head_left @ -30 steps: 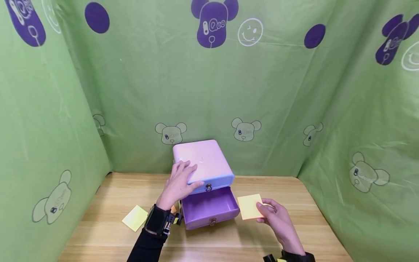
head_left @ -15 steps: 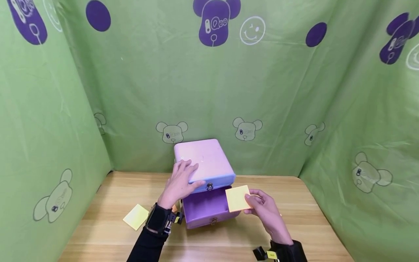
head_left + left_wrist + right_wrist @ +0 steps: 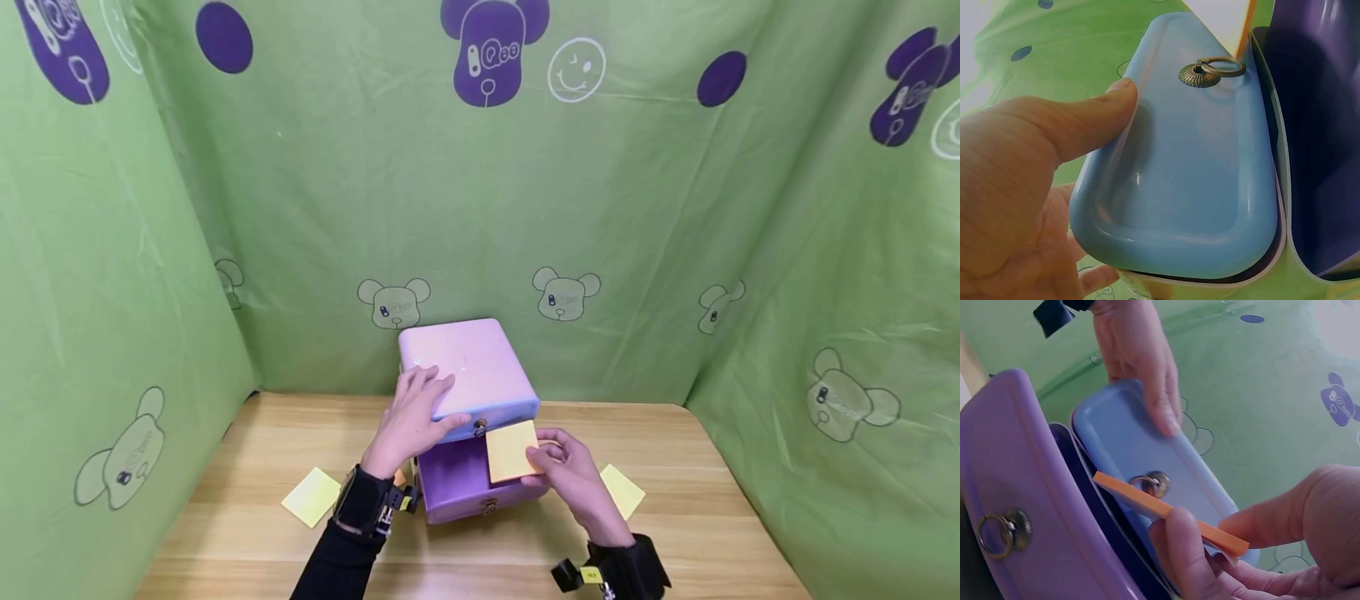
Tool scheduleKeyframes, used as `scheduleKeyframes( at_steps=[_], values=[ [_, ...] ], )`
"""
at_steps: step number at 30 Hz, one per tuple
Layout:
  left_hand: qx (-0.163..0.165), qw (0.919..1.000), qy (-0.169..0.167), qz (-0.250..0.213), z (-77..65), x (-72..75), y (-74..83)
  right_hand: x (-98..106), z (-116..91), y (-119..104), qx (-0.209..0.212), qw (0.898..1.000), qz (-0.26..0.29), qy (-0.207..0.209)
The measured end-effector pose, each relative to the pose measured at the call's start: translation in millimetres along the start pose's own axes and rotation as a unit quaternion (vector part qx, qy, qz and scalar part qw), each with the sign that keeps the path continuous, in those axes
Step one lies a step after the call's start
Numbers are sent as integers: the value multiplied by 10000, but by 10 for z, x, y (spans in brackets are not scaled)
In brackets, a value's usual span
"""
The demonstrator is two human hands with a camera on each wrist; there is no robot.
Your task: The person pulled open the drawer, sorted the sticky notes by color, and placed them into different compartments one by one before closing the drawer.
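Note:
A small two-drawer box [image 3: 468, 354] with a pink top stands against the green cloth. Its blue upper drawer [image 3: 1179, 169] is closed, and the purple lower drawer [image 3: 453, 507] is pulled out. My left hand [image 3: 408, 421] rests spread on the box's top left side, thumb at the upper edge of the blue front. Between thumb and fingers my right hand [image 3: 573, 475] pinches a sticky note pad [image 3: 512, 452], held over the right part of the purple drawer. The pad's orange edge shows in the right wrist view, close to the blue drawer's ring pull [image 3: 1155, 484].
Yellow sticky notes [image 3: 311, 497] lie on the wooden table [image 3: 247, 467] at the left. More yellow notes [image 3: 622, 492] lie to the right, partly behind my right hand. An orange piece [image 3: 400, 478] shows beside my left wrist. Green cloth [image 3: 637, 208] encloses the table's back and sides.
My right hand has carried the sticky note pad leftward from beside the box to over the open drawer, uncovering the yellow notes at right. My left hand has stayed on the box.

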State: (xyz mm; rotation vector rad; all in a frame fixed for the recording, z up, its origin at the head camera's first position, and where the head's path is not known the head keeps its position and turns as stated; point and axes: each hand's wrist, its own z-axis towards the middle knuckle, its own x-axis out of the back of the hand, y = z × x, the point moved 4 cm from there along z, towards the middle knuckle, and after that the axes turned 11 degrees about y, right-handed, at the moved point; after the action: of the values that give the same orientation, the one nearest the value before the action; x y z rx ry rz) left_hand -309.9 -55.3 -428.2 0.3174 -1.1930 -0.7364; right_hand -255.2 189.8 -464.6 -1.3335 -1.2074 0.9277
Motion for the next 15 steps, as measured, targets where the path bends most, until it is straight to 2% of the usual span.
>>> scheduleKeyframes(
  at_steps=[9,15],
  values=[
    [-68,10000,39,5,5,6,-18,-235,36,58,107,9992,60,-387],
    [-61,10000,36,10,9,6,-19,-338,38,77,207,9988,-8,-434]
  ],
)
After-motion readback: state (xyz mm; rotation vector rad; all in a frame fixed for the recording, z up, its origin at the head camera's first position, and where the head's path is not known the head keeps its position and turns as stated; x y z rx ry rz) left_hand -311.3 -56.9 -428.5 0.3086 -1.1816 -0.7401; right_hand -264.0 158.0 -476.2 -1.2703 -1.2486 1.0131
